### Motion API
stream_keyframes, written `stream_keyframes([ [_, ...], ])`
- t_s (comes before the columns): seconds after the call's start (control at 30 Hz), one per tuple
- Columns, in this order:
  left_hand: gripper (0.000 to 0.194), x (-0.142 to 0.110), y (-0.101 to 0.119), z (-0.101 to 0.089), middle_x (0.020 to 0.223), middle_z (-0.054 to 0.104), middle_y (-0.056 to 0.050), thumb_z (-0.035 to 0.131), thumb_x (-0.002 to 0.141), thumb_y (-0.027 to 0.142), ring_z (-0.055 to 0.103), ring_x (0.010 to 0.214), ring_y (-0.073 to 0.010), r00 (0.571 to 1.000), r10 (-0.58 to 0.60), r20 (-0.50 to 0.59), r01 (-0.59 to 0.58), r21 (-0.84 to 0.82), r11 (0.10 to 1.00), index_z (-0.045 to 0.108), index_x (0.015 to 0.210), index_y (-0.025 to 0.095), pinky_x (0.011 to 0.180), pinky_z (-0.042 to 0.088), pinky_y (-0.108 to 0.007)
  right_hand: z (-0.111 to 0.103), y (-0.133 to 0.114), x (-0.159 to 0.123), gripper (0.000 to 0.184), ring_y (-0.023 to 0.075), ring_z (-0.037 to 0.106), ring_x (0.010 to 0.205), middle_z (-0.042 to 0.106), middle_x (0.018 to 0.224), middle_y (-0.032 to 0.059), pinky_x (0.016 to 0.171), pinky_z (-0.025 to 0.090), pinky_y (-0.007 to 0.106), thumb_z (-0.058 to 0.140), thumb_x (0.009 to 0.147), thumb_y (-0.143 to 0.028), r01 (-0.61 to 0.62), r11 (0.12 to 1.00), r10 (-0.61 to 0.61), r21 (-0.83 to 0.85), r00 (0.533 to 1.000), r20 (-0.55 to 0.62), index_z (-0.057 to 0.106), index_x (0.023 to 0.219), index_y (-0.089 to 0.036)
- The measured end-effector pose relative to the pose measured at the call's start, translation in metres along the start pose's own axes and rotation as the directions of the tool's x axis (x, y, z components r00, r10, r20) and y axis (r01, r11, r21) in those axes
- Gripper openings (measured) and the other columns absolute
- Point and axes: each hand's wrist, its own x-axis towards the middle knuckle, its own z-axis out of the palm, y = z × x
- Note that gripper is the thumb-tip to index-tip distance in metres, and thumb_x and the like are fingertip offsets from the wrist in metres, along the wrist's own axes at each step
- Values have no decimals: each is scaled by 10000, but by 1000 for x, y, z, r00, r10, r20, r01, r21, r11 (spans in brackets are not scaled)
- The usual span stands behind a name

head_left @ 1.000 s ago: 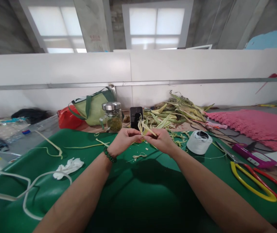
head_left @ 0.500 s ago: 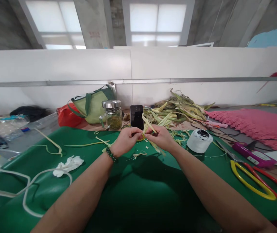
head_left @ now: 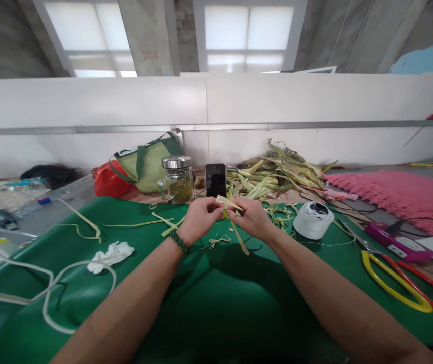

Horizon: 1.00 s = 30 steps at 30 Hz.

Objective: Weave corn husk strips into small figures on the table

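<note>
My left hand point(head_left: 200, 218) and my right hand point(head_left: 252, 217) meet at the middle of the green mat point(head_left: 224, 298), in front of an upright phone point(head_left: 215, 180). Between their fingertips is a pale strip of corn husk point(head_left: 228, 203), pinched from both sides. One husk end slants across the right fingers, and another tail point(head_left: 241, 239) hangs toward the mat. Small husk scraps point(head_left: 219, 241) lie just below my hands. Beyond my right hand is a heap of corn husks point(head_left: 285, 167). The fingers hide the exact spot where the strips cross.
A spool of white thread point(head_left: 313, 220), large scissors point(head_left: 394, 283) and a purple power strip point(head_left: 398, 242) are on the right. At the back stand a lidded glass mug point(head_left: 177, 182) and a green bag point(head_left: 150, 164). Crumpled tissue point(head_left: 111, 256) and a white cable point(head_left: 45, 303) lie left.
The husk end that stood up above my fingers now lies lower, slanting across them. A husk tail hangs more plainly below my right hand. Both hands stay together at the same place.
</note>
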Motion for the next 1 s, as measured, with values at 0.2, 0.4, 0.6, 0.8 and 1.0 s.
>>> stream_keyframes([
  [0.2, 121, 1, 2, 0, 644, 670, -7, 690, 609, 206, 619, 616, -123, 958, -244, 154, 287, -442, 850, 637, 684, 127, 633, 501, -241, 2, -3, -2, 133, 101, 454, 536, 549, 591, -13, 531, 331, 212, 528, 767, -225, -28, 1000, 28, -7, 998, -54, 576, 651, -179],
  [0.4, 88, 2, 3, -2, 562, 573, 38, 632, 607, 188, 529, 538, -98, 979, -138, 148, 174, -268, 948, 582, 667, 145, 533, 431, -210, 4, -1, -2, 104, 116, 478, 569, 565, 617, 5, 555, 346, 224, 520, 743, -207, 41, 998, -45, -57, 997, -55, 573, 657, -181],
  [0.6, 62, -2, 0, 5, 603, 524, 33, 513, 680, 128, 467, 580, -107, 971, 228, -76, -200, 273, 941, 538, 650, 175, 553, 370, -217, -3, -2, 0, 157, 97, 401, 514, 479, 557, -20, 514, 312, 222, 494, 744, -235, -50, 997, 49, 57, 999, 13, 528, 603, -174],
  [0.8, 53, -3, -2, 9, 660, 580, 12, 525, 718, 141, 519, 633, -121, 952, 291, -94, -260, 254, 932, 563, 712, 177, 611, 415, -235, -13, -4, 3, 165, 87, 359, 490, 433, 535, -35, 472, 283, 212, 511, 742, -269, -178, 967, 159, 181, 981, 113, 537, 614, -169],
  [1.0, 55, 2, -4, 5, 645, 591, 14, 545, 723, 181, 522, 592, -107, 990, 139, -25, -139, 13, 990, 588, 735, 150, 545, 406, -207, -8, -4, 2, 160, 103, 420, 540, 507, 587, -15, 536, 324, 221, 494, 768, -232, -33, 999, 33, 41, 999, -1, 522, 619, -180],
])
